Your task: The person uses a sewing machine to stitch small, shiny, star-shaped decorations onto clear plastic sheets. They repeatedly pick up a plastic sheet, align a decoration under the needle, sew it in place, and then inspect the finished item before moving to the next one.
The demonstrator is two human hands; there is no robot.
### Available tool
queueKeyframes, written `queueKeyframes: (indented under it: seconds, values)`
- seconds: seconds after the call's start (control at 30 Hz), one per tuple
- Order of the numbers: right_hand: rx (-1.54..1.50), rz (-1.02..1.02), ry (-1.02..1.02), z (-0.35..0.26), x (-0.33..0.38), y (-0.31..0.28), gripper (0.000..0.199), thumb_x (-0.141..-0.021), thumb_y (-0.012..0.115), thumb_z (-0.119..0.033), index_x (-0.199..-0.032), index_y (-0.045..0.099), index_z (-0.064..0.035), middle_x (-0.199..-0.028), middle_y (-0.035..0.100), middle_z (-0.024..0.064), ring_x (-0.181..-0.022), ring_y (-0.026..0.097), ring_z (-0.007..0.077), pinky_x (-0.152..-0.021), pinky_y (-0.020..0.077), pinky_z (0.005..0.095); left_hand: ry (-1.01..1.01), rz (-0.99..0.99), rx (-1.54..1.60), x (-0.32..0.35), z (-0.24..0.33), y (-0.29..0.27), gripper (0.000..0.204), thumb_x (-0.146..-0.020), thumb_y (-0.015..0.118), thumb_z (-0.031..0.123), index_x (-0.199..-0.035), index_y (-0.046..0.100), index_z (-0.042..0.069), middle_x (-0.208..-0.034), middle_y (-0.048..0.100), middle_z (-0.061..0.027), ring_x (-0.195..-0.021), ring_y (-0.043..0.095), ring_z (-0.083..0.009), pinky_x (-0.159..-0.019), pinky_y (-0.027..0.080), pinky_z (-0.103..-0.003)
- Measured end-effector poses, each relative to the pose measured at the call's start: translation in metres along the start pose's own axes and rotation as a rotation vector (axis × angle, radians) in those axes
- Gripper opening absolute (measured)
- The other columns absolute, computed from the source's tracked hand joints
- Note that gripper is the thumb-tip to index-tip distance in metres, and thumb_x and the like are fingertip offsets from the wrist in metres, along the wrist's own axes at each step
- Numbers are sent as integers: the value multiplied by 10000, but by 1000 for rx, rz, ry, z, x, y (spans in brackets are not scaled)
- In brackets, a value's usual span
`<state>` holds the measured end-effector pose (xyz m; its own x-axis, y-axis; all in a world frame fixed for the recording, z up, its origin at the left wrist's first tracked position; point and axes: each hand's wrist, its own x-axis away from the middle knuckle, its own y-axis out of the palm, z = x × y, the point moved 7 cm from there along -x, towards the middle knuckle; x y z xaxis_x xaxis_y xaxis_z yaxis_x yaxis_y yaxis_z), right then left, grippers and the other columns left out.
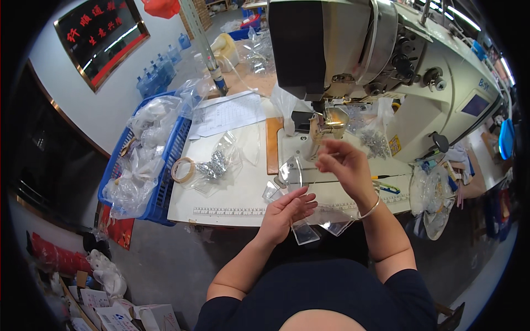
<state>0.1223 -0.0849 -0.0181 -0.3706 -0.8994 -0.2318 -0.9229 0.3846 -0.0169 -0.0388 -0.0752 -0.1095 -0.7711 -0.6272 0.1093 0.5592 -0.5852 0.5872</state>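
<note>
My left hand point(286, 215) is closed on a clear plastic piece point(306, 234) at the front edge of the white sewing table. The piece hangs below my fingers, and another clear curved plastic piece point(291, 170) rises just beyond them. Higher up, to the right, my right hand point(345, 165) has its fingers curled together in front of the needle area of a sewing machine point(326, 124). Whatever is between those fingertips is too small to make out. More clear plastic point(335, 223) dangles below, between my two wrists.
On the table's left lie a tape roll point(183, 170), a bag of small silvery parts point(214, 165) and paper sheets point(229, 113). A blue basket point(163, 190) of plastic bags stands at the left edge. Green-handled snips point(388, 188) lie right of my right wrist.
</note>
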Motion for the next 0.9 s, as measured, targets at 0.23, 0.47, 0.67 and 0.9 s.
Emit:
queueKeyframes:
  seconds: [0.23, 0.47, 0.67, 0.9]
  values:
    - [-44, -286, 227, 44, 37, 27, 146, -821, 635, -85, -911, 632, 30, -768, 639, 59, -729, 613, 116, -672, 498, 240, 57, 23, -44, 9, 8, 0, 343, -953, 419, 133, -1260, 435, -19, -1174, 549, -177, -1057, 569, -270, -904, 472, -371]
    - [-159, -277, 238, 18, 49, 38, 91, -861, 592, -81, -881, 576, 6, -743, 616, 51, -676, 606, 106, -616, 517, 239, 216, 284, -283, 36, 29, -12, 156, -843, 592, 9, -978, 620, -64, -842, 660, -150, -737, 655, -204, -686, 544, -290]
    - [-244, -315, 308, 22, 48, 28, 110, -865, 598, -95, -890, 580, 10, -757, 613, 34, -709, 616, 103, -625, 525, 246, 345, 271, -252, 31, 40, -14, 89, -810, 581, -48, -758, 528, 2, -666, 590, -103, -605, 636, -221, -540, 535, -289]
    - [1022, 401, -323, 32, -15, -141, 115, -714, 658, -73, -813, 631, -21, -815, 635, 133, -796, 580, 321, -725, 458, 372, 296, 221, 197, 25, 77, -16, 121, -901, 508, 73, -1012, 463, 59, -1101, 570, -154, -927, 626, -275, -700, 559, -297]
